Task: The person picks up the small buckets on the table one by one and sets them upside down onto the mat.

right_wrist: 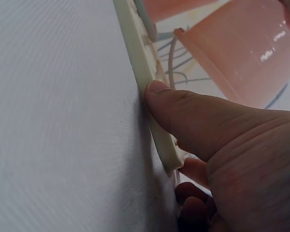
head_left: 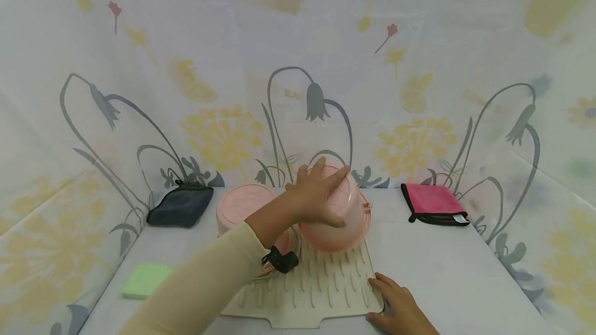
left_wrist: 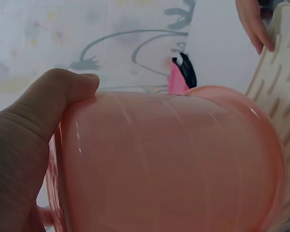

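Observation:
My left hand (head_left: 314,198) holds a pink translucent bucket (head_left: 346,216) by its base, fingers spread over the bottom and thumb along the side. The bucket is upside down and tilted, rim low over the cream ridged drying mat (head_left: 298,299). In the left wrist view the bucket wall (left_wrist: 169,159) fills the middle, with the thumb (left_wrist: 77,87) at its base edge. My right hand (head_left: 398,304) grips the mat's near right corner, its thumb (right_wrist: 171,104) against the mat's edge. A second pink bucket (head_left: 242,203) stands upside down on the mat's left part, partly hidden by my left arm.
A dark zip pouch (head_left: 181,206) lies at the back left, a pink pouch with black trim (head_left: 435,203) at the back right. A light green pad (head_left: 148,279) rests at the front left. Patterned curtains (head_left: 298,66) enclose the white table (head_left: 428,257).

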`<action>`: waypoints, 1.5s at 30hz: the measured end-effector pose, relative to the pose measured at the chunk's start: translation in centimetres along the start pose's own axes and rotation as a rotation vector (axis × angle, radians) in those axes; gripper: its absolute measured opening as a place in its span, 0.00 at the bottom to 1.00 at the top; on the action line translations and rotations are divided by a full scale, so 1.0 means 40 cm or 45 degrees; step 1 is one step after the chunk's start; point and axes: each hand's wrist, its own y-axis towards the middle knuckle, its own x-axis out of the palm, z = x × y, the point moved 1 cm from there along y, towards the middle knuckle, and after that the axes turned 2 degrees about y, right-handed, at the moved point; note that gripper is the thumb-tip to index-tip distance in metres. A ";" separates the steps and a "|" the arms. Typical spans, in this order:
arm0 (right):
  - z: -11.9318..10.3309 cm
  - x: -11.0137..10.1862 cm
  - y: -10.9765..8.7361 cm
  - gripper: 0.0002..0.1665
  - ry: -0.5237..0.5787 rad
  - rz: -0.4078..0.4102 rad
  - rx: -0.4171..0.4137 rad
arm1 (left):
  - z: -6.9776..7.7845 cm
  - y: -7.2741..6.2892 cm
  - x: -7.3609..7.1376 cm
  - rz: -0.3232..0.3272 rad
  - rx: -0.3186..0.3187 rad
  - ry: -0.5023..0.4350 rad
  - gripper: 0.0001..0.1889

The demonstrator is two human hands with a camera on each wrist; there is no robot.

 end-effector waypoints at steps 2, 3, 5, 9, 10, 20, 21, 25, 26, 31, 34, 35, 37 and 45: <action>-0.001 0.001 0.001 0.47 -0.003 0.000 0.021 | 0.006 0.000 0.014 -0.026 0.006 0.011 0.62; -0.002 0.002 0.001 0.47 -0.001 -0.002 0.036 | 0.007 0.000 0.021 -0.038 0.004 0.015 0.62; -0.003 0.003 0.002 0.47 -0.001 -0.003 0.051 | 0.008 0.001 0.036 -0.057 -0.006 0.022 0.62; -0.004 0.003 0.004 0.47 -0.008 -0.007 0.072 | 0.009 0.005 0.058 -0.077 -0.020 0.023 0.61; -0.004 0.003 0.005 0.47 -0.011 -0.006 0.073 | 0.009 0.006 0.061 -0.082 -0.018 0.021 0.61; 0.003 0.000 0.005 0.47 -0.016 -0.001 0.066 | 0.034 0.012 0.076 -0.142 -0.007 0.058 0.58; 0.004 0.000 0.005 0.47 -0.020 0.001 0.060 | 0.038 0.012 0.077 -0.143 -0.004 0.057 0.58; 0.002 -0.002 0.004 0.46 -0.025 0.007 0.056 | 0.051 0.009 0.087 -0.138 -0.002 0.088 0.57; 0.002 -0.002 0.004 0.46 -0.026 0.008 0.056 | 0.054 0.008 0.089 -0.137 -0.008 0.101 0.57; 0.001 -0.002 0.005 0.45 -0.032 0.009 0.051 | 0.076 -0.002 0.089 -0.132 -0.068 0.148 0.56; 0.002 0.000 0.005 0.46 -0.031 0.015 0.062 | 0.086 -0.005 0.084 -0.141 -0.098 0.167 0.55; 0.003 0.000 0.005 0.46 -0.032 0.018 0.070 | 0.087 -0.004 0.084 -0.143 -0.104 0.174 0.55; 0.005 0.001 0.005 0.46 -0.037 0.024 0.075 | 0.087 -0.003 0.087 -0.146 -0.112 0.184 0.54; 0.011 0.005 0.003 0.46 -0.022 0.033 0.029 | 0.083 0.005 0.102 -0.110 -0.116 0.156 0.54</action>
